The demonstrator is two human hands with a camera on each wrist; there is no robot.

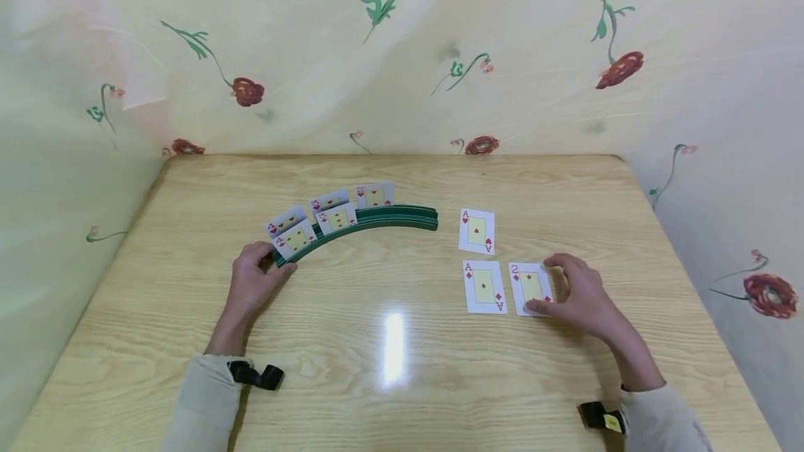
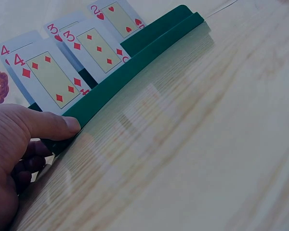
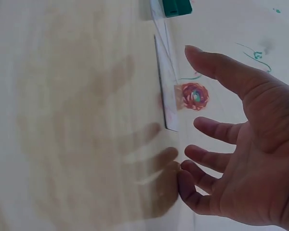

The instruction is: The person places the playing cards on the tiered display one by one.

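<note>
My left hand (image 1: 251,281) grips the left end of a green curved card holder (image 1: 402,216), thumb (image 2: 71,124) on its front. Standing in the rack's back row are the four of hearts (image 1: 287,219), three of hearts (image 1: 329,199) and two of hearts (image 1: 375,194). In front lean the four of diamonds (image 1: 294,240) and three of diamonds (image 1: 337,218). At the right, my right hand (image 1: 581,298) hovers over the two of diamonds (image 1: 526,284), fingers spread apart. Flat beside that card lies the ace of diamonds (image 1: 484,287), with the ace of hearts (image 1: 477,231) above.
A light wooden table (image 1: 352,368) carries everything, and a bright reflection shows at its middle. Flowered cloth (image 1: 301,54) hangs behind the table and along both sides. Dark straps (image 1: 254,374) sit at the wrists.
</note>
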